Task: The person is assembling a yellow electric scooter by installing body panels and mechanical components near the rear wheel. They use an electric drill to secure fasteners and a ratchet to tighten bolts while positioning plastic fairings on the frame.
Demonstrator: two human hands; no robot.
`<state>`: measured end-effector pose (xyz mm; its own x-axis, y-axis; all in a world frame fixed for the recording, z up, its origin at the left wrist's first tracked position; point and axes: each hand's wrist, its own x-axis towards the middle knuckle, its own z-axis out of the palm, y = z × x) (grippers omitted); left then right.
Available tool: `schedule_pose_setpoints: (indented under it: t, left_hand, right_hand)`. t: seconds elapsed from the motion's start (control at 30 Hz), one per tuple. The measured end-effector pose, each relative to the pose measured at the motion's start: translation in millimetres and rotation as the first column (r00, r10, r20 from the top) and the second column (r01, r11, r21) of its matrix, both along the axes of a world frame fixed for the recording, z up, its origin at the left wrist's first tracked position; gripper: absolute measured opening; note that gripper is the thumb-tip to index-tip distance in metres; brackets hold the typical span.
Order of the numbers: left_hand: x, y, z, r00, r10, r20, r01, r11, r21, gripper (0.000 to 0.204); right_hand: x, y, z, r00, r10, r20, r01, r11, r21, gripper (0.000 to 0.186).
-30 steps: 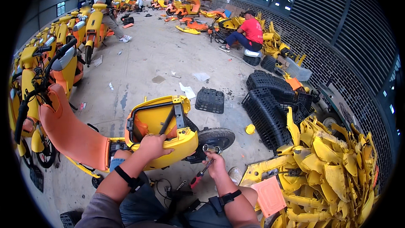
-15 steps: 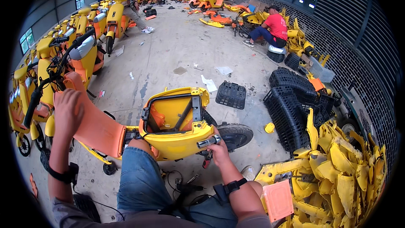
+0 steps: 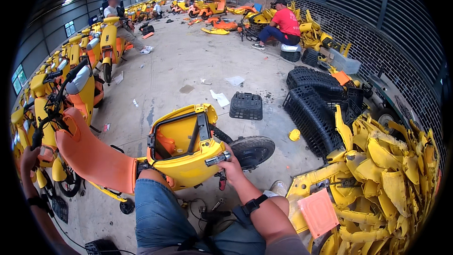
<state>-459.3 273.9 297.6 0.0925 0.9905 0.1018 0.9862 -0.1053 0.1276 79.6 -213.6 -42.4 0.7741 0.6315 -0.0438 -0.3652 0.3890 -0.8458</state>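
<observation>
A yellow scooter body [image 3: 181, 172] with an open seat compartment stands in front of my knees, its orange front panel [image 3: 96, 156] reaching to the left. At the far left, my left hand [image 3: 29, 158] is closed round the black handlebar grip [image 3: 37, 138], its fingers partly hidden. My right hand [image 3: 231, 164] holds a silver-barrelled power driver [image 3: 217, 159] beside the rear corner of the body. A red-tipped part shows below that hand. The rear wheel [image 3: 252, 151] is just beyond it.
Yellow plastic panels [image 3: 387, 184] are heaped at right, with an orange square panel [image 3: 318, 212] in front. Black crates [image 3: 311, 115] lie behind them; another crate [image 3: 246, 106] sits mid-floor. Scooters [image 3: 80, 80] line the left. A person in a red shirt [image 3: 286, 21] sits farther back.
My left hand has moved from the top of the orange front panel leftward and down to the handlebar grip. My right hand keeps the driver by the rear corner. The view has shifted.
</observation>
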Motion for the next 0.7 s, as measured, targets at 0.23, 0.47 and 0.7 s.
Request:
schedule_pose_setpoints:
  t: [0.23,0.47,0.7]
  left_hand:
    - [18.2,-1.7,4.5,0.994,-0.009,0.105,0.01,1.0,-0.011,0.086]
    - [30.6,-3.6,3.3,0.987,-0.033,0.158,0.037,0.999,-0.025,0.084]
    - [23.0,-7.5,3.0,0.979,-0.042,0.199,0.05,0.998,-0.038,0.083]
  right_hand:
    - [5.0,2.7,-5.4,0.998,0.002,0.056,0.0,1.0,-0.031,0.078]
    - [13.4,4.5,-6.9,0.996,0.066,0.054,-0.063,0.997,-0.043,0.067]
    - [8.5,17.4,-3.3,0.999,0.029,0.028,-0.028,0.999,-0.043,0.073]
